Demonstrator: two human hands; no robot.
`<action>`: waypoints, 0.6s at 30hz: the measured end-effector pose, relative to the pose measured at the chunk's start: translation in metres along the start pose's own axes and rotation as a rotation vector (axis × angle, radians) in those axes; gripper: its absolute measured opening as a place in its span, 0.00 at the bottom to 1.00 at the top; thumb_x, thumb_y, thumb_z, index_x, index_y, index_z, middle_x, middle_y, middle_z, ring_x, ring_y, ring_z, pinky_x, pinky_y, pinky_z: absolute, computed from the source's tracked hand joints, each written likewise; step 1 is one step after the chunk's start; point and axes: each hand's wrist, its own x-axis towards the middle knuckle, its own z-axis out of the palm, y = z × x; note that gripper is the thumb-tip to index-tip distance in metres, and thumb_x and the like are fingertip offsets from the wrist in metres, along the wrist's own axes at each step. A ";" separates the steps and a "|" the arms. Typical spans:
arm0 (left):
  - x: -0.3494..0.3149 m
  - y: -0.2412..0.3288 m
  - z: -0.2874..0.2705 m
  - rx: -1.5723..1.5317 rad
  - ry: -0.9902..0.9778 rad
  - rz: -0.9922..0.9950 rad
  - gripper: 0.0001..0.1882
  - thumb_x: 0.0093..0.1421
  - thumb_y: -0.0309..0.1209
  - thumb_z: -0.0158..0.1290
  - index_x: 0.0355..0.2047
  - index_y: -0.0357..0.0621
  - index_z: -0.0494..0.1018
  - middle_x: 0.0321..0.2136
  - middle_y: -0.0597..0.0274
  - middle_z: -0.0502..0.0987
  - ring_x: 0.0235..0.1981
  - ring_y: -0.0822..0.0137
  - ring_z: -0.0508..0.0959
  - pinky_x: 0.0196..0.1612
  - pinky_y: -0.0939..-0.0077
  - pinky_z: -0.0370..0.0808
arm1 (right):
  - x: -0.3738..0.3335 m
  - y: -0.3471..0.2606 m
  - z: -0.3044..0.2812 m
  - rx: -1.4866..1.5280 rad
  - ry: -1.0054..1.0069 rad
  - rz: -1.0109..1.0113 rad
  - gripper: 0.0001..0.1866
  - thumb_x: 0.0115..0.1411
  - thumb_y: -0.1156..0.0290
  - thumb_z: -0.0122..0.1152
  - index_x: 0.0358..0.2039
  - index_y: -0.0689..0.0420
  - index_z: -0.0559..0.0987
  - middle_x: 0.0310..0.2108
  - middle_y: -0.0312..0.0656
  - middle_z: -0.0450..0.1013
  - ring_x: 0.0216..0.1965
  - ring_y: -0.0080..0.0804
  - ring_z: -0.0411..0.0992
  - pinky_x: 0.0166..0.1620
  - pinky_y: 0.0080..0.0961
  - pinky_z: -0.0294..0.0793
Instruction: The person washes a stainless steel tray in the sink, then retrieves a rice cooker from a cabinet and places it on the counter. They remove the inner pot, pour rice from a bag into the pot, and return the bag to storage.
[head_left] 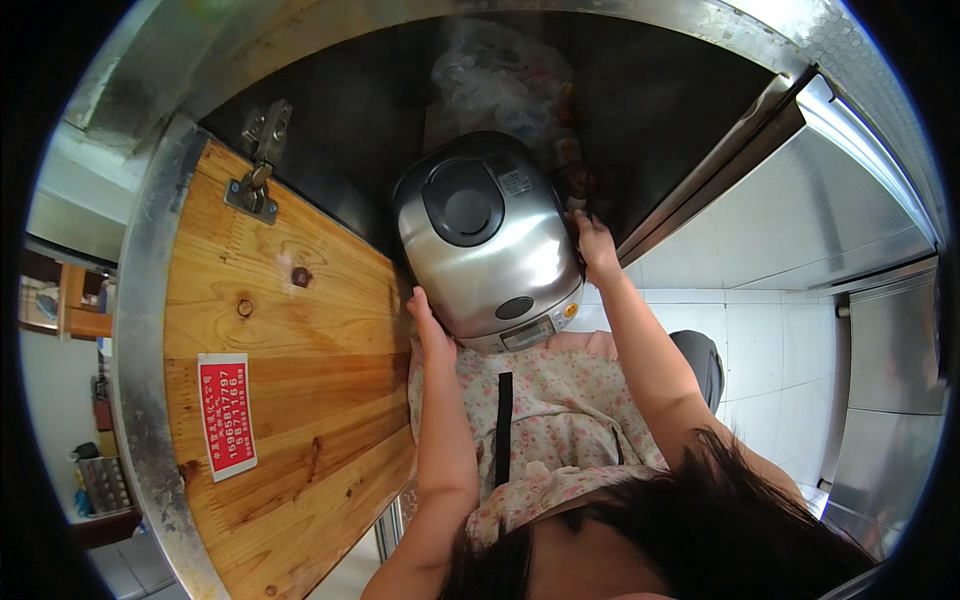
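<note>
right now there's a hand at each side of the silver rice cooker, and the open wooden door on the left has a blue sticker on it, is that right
Not quite: the sticker is red with a pale border, as the head view shows. It is on the open wooden door, and a hand is at each side of the silver rice cooker.

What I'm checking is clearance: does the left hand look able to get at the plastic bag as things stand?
Probably not: the left hand is at the rice cooker, which blocks the straight way to the plastic bag behind it.
</note>
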 end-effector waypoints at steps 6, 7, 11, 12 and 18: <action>0.015 -0.011 0.007 0.331 0.229 0.142 0.38 0.56 0.58 0.46 0.52 0.39 0.54 0.51 0.52 0.61 0.51 0.60 0.62 0.54 0.69 0.59 | 0.084 0.006 0.022 -0.873 0.245 0.020 0.33 0.59 0.44 0.36 0.49 0.60 0.71 0.51 0.57 0.65 0.53 0.52 0.62 0.54 0.37 0.61; 0.028 -0.019 -0.008 0.414 0.203 0.182 0.42 0.56 0.61 0.43 0.61 0.49 0.47 0.57 0.53 0.57 0.55 0.60 0.62 0.55 0.67 0.60 | 0.097 0.013 0.030 -0.835 0.231 0.001 0.33 0.59 0.44 0.37 0.51 0.60 0.70 0.51 0.57 0.65 0.54 0.52 0.62 0.55 0.36 0.60; 0.020 -0.020 0.029 0.455 -0.025 0.105 0.42 0.58 0.59 0.41 0.64 0.50 0.41 0.60 0.57 0.53 0.57 0.61 0.59 0.57 0.67 0.58 | 0.191 0.077 -0.021 -0.771 0.117 0.047 0.36 0.58 0.43 0.39 0.56 0.61 0.64 0.54 0.57 0.62 0.57 0.52 0.57 0.58 0.33 0.55; 0.024 -0.024 0.024 0.408 -0.022 0.106 0.42 0.58 0.59 0.41 0.64 0.51 0.40 0.61 0.59 0.52 0.58 0.62 0.58 0.57 0.67 0.57 | 0.193 0.073 -0.014 -0.775 0.009 0.057 0.36 0.59 0.44 0.40 0.57 0.61 0.63 0.55 0.56 0.61 0.58 0.51 0.56 0.59 0.32 0.53; -0.001 -0.007 0.007 0.143 -0.044 0.165 0.44 0.58 0.56 0.45 0.65 0.54 0.37 0.63 0.54 0.46 0.61 0.57 0.54 0.59 0.64 0.55 | 0.045 -0.011 0.026 -0.190 -0.195 0.067 0.32 0.61 0.52 0.43 0.58 0.64 0.61 0.59 0.49 0.57 0.59 0.39 0.55 0.58 0.27 0.53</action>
